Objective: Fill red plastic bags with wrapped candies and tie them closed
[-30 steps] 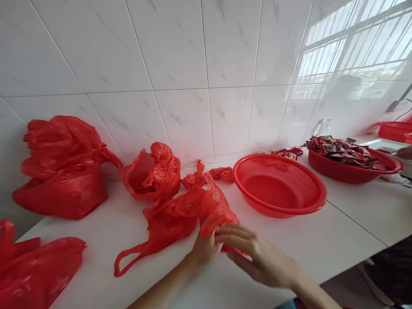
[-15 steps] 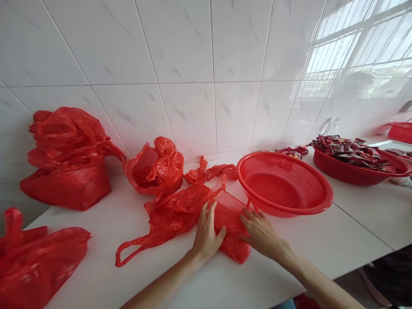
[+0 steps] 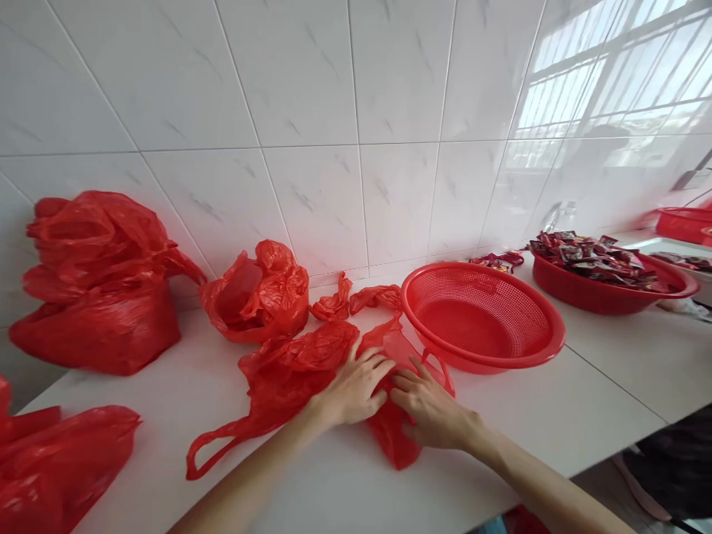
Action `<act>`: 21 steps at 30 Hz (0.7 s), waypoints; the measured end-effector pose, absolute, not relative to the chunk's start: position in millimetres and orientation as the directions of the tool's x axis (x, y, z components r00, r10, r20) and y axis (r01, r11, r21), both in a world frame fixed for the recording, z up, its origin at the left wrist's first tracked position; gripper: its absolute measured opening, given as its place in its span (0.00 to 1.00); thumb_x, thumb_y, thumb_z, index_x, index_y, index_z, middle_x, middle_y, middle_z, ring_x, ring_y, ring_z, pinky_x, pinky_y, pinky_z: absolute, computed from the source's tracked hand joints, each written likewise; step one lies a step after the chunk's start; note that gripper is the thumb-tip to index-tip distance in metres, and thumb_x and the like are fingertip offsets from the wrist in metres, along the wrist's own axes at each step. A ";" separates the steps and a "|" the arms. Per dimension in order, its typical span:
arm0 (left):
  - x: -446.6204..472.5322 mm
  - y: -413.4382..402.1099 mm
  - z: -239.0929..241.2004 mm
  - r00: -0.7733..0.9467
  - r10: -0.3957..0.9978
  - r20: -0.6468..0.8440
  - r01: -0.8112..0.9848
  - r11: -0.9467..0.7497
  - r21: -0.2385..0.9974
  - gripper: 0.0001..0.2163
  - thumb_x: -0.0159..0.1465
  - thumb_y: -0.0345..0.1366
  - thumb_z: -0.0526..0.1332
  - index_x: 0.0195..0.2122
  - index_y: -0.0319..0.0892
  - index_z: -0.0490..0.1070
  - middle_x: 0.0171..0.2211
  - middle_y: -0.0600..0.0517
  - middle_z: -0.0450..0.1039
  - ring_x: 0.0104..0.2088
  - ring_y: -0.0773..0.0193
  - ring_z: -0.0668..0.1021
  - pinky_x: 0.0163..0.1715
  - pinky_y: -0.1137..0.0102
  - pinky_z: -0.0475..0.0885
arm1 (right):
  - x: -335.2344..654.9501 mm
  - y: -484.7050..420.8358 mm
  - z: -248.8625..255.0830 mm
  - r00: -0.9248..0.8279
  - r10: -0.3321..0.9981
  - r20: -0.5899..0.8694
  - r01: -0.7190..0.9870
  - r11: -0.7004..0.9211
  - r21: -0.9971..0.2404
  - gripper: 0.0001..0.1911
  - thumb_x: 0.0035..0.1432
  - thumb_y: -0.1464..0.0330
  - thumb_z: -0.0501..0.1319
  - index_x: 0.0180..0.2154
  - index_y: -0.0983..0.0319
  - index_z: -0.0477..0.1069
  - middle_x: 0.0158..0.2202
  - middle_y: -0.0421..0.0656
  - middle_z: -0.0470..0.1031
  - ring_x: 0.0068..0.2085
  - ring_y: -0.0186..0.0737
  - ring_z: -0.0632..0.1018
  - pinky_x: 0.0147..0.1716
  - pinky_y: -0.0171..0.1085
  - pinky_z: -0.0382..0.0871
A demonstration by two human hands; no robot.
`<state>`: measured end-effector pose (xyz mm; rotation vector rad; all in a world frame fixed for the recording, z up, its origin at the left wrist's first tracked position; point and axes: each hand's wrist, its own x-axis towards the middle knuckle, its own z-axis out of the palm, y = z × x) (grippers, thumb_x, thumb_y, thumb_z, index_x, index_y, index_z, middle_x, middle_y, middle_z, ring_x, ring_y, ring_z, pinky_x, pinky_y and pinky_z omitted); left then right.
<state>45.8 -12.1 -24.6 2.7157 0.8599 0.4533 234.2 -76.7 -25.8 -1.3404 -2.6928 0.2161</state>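
A thin red plastic bag [image 3: 389, 434] lies flat on the white counter [image 3: 556, 415]. My left hand [image 3: 350, 389] and my right hand [image 3: 431, 408] both rest on it, palms down, fingertips close together near its upper part. Its handles [image 3: 439, 363] reach toward an empty red perforated basket [image 3: 483, 315] just behind my right hand. A second crumpled red bag [image 3: 289, 371] lies to the left, touching my left hand's side.
Full red bags stand against the tiled wall: a big one [image 3: 100, 285] at left, a smaller one [image 3: 259, 293] in the middle. Another red bag [image 3: 55, 460] lies at the front left. A red basin [image 3: 606, 285] of wrapped sweets sits at right.
Both hands have lowered the bag from a raised pinch onto the counter, then slid together over it, flattening it. The view has shifted slightly.
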 end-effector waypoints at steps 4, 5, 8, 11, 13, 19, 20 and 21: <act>52.9 7.8 -10.7 0.866 0.495 0.071 0.465 -0.850 0.245 0.28 0.48 0.29 0.67 0.53 0.47 0.72 0.57 0.42 0.74 0.64 0.40 0.68 0.65 0.39 0.52 | 237.2 -77.7 -23.3 -0.579 0.815 0.014 0.804 0.573 -0.159 0.11 0.50 0.75 0.60 0.38 0.62 0.73 0.44 0.49 0.76 0.50 0.48 0.75 0.62 0.49 0.57; 54.7 10.7 -7.2 0.883 0.469 0.036 0.452 -0.867 0.210 0.29 0.47 0.29 0.68 0.53 0.46 0.72 0.57 0.42 0.73 0.64 0.39 0.68 0.65 0.39 0.53 | 237.8 -77.7 -23.1 -0.571 0.821 0.010 0.810 0.565 -0.157 0.11 0.50 0.76 0.60 0.38 0.62 0.73 0.45 0.49 0.76 0.51 0.49 0.74 0.61 0.48 0.59; 57.9 15.5 3.9 0.895 0.441 -0.067 0.446 -0.890 0.094 0.25 0.47 0.33 0.71 0.49 0.44 0.74 0.48 0.42 0.78 0.57 0.41 0.75 0.64 0.43 0.57 | 239.2 -76.7 -23.1 -0.532 0.847 -0.006 0.834 0.523 -0.173 0.15 0.49 0.77 0.61 0.41 0.63 0.71 0.50 0.51 0.74 0.51 0.50 0.74 0.53 0.45 0.65; 55.9 19.0 13.9 0.868 0.480 -0.128 0.485 -0.874 0.011 0.12 0.51 0.41 0.71 0.34 0.43 0.76 0.32 0.47 0.79 0.41 0.47 0.81 0.61 0.47 0.62 | 239.8 -74.1 -22.5 -0.485 0.875 0.010 0.862 0.479 -0.164 0.24 0.49 0.78 0.60 0.50 0.64 0.68 0.53 0.53 0.72 0.47 0.48 0.76 0.45 0.42 0.67; 52.1 21.2 19.2 0.856 0.499 -0.134 0.501 -0.865 -0.020 0.09 0.53 0.41 0.68 0.24 0.44 0.71 0.24 0.50 0.76 0.33 0.51 0.80 0.57 0.52 0.66 | 239.8 -71.4 -21.1 -0.470 0.882 0.006 0.874 0.467 -0.131 0.31 0.48 0.78 0.60 0.56 0.63 0.65 0.51 0.52 0.73 0.43 0.47 0.76 0.39 0.40 0.66; 39.4 16.0 40.4 0.806 0.590 -0.039 0.577 -0.799 -0.170 0.10 0.51 0.21 0.57 0.19 0.43 0.65 0.19 0.50 0.71 0.25 0.56 0.76 0.31 0.65 0.68 | 241.3 -60.3 -8.1 -0.496 0.864 0.087 0.868 0.496 0.023 0.19 0.54 0.85 0.52 0.41 0.62 0.71 0.36 0.45 0.73 0.28 0.36 0.70 0.25 0.38 0.50; 37.4 13.1 45.6 0.785 0.618 -0.036 0.602 -0.776 -0.189 0.10 0.51 0.20 0.55 0.20 0.42 0.66 0.19 0.50 0.71 0.23 0.57 0.75 0.28 0.66 0.66 | 241.9 -58.6 -3.9 -0.495 0.860 0.121 0.868 0.495 0.034 0.17 0.55 0.85 0.51 0.38 0.62 0.71 0.34 0.44 0.73 0.27 0.35 0.69 0.24 0.38 0.48; 35.4 9.9 50.8 0.761 0.648 -0.036 0.630 -0.750 -0.201 0.10 0.51 0.20 0.54 0.22 0.42 0.68 0.19 0.50 0.71 0.22 0.58 0.75 0.27 0.67 0.64 | 242.5 -57.2 0.7 -0.494 0.856 0.153 0.869 0.493 0.044 0.17 0.55 0.86 0.51 0.36 0.62 0.71 0.33 0.43 0.73 0.26 0.35 0.68 0.24 0.38 0.47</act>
